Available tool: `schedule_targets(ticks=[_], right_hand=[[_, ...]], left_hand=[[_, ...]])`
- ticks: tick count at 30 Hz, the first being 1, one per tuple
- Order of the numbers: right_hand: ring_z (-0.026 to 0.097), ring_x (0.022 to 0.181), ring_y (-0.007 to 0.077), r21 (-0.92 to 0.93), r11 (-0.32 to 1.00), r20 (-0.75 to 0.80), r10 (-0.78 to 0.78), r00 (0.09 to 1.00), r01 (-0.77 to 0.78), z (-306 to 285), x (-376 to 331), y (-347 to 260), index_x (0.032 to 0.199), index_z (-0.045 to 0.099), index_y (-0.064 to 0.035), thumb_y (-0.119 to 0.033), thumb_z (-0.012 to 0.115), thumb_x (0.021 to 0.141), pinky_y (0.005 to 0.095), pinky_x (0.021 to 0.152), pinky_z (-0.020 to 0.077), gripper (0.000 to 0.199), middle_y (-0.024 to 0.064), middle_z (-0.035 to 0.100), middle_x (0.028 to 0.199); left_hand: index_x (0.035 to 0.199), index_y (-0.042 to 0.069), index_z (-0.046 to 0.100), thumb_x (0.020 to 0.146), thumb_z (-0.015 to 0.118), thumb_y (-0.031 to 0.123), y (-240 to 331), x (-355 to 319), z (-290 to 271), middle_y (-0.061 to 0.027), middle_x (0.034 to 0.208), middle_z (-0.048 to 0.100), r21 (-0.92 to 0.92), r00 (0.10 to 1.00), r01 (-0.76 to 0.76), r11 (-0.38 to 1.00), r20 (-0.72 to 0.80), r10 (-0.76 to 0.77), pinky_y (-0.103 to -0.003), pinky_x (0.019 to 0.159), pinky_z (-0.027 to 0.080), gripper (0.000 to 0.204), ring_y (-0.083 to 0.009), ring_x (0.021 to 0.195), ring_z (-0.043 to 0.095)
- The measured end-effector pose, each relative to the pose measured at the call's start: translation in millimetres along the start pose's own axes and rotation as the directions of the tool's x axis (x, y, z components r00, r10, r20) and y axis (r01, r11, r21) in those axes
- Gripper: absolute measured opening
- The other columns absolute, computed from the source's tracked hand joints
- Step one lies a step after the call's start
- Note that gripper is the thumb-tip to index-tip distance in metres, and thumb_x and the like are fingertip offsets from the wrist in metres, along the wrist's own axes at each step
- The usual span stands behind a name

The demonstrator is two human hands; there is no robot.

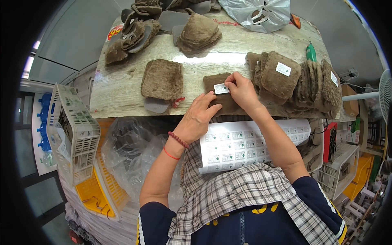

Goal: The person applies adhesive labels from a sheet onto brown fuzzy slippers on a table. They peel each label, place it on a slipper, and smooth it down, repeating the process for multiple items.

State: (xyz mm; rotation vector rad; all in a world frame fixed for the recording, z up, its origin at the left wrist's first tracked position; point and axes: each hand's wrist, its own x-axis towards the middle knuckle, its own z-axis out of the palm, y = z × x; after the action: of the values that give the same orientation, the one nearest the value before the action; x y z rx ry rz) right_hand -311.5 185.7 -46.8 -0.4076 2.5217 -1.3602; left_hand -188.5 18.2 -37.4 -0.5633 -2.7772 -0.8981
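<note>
We see both hands on furry insole (pixel 222 100) at table (pixel 118 98) front edge. Right hand (pixel 241 90) fingers pinch white label (pixel 221 88), pressing it onto insole. Left hand (pixel 200 115) rests flat, fingers released, holding insole down near label. Labelled stack (pixel 281 77) just right of hands; another pile (pixel 162 79) to left. Sticker sheet (pixel 245 143) lies on lap below table. Green tool (pixel 311 52), perhaps marker, at far right.
</note>
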Motion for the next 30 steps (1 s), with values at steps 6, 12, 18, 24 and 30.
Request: schedule_targets(ticks=[6, 12, 18, 24, 30], right_hand=[[0.063, 0.077, 0.0387, -0.038, 0.993, -0.080, -0.116, 0.990, 0.114, 5, -4, 3, 0.088, 0.060, 0.0003, -0.010, 0.063, 0.088, 0.0446, 0.071, 0.0490, 0.010, 0.0189, 0.067, 0.082], [0.064, 0.078, 0.0390, -0.086, 0.985, -0.093, -0.157, 0.983, 0.149, 6, -4, 3, 0.088, 0.059, 0.0004, -0.008, 0.063, 0.087, 0.0452, 0.070, 0.0491, 0.009, 0.0191, 0.066, 0.083], [0.063, 0.078, 0.0400, -0.169, 0.969, -0.123, -0.202, 0.972, 0.180, 10, -7, 1, 0.088, 0.058, -0.0013, -0.009, 0.064, 0.086, 0.0471, 0.070, 0.0499, 0.009, 0.0178, 0.066, 0.086], [0.062, 0.078, 0.0390, -0.267, 0.937, -0.154, -0.274, 0.949, 0.227, 16, -10, 4, 0.090, 0.055, -0.0046, -0.011, 0.064, 0.086, 0.0484, 0.068, 0.0502, 0.012, 0.0160, 0.062, 0.090], [0.064, 0.076, 0.0344, -0.384, 0.892, -0.172, -0.324, 0.930, 0.239, 18, -12, 3, 0.093, 0.057, -0.0055, -0.015, 0.069, 0.086, 0.0439, 0.064, 0.0513, 0.018, 0.0115, 0.061, 0.090]], left_hand=[[0.110, -0.001, 0.063, 0.080, 0.055, -0.008, 5, 4, -3, -0.0247, 0.134, 0.051, -0.052, 0.999, 0.042, 0.998, 0.003, -0.042, -0.046, 0.109, 0.041, 0.032, -0.0412, 0.127, 0.049], [0.109, -0.001, 0.062, 0.078, 0.058, -0.008, 5, 9, -4, -0.0212, 0.137, 0.051, 0.034, 0.999, -0.036, 0.999, 0.007, 0.035, -0.043, 0.106, 0.042, 0.033, -0.0374, 0.126, 0.049], [0.109, -0.001, 0.061, 0.079, 0.058, -0.004, 3, 10, -2, -0.0201, 0.135, 0.054, 0.094, 0.998, -0.059, 0.994, 0.024, 0.057, -0.044, 0.106, 0.041, 0.030, -0.0354, 0.124, 0.050], [0.109, 0.000, 0.060, 0.079, 0.059, -0.003, 4, 11, -2, -0.0202, 0.134, 0.054, 0.116, 0.998, -0.061, 0.991, 0.014, 0.060, -0.044, 0.106, 0.041, 0.030, -0.0349, 0.124, 0.051], [0.109, 0.001, 0.060, 0.078, 0.060, -0.002, 6, 13, -2, -0.0205, 0.134, 0.055, 0.125, 0.998, -0.061, 0.990, 0.026, 0.058, -0.044, 0.106, 0.041, 0.031, -0.0350, 0.124, 0.051]])
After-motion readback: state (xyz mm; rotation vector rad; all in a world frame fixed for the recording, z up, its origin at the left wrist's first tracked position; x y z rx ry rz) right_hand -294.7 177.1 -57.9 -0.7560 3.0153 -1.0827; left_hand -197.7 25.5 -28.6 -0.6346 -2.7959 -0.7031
